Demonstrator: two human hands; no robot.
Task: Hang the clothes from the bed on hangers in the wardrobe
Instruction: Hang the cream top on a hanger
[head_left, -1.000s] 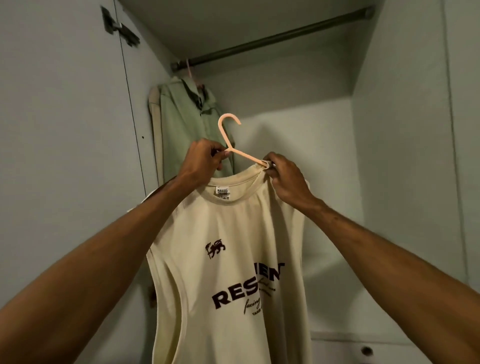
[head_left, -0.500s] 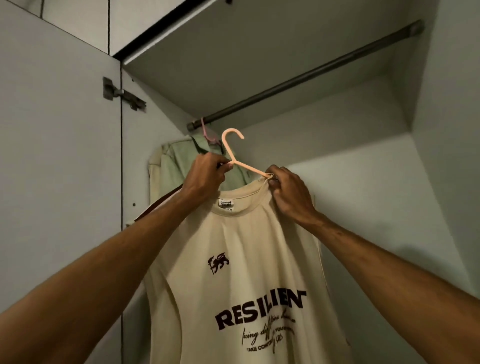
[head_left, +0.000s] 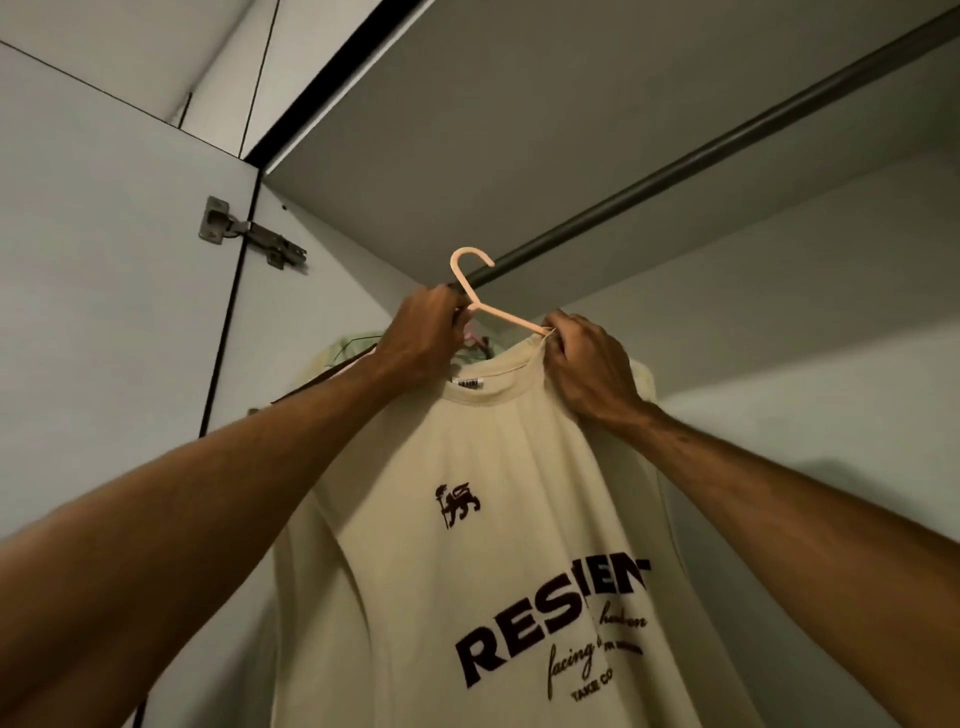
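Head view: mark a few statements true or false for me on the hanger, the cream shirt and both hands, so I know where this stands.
1. The left hand grips the hanger just below its hook. True.
2. The right hand hangs free. False: it pinches the collar of the cream shirt where the hanger's arm enters it.
3. The cream shirt is plain. False: it bears a dark emblem and dark lettering.
4. A pale green garment shows behind the cream shirt, on the left. True.
5. The rail runs below both hands. False: it runs above them, under the wardrobe's top panel.
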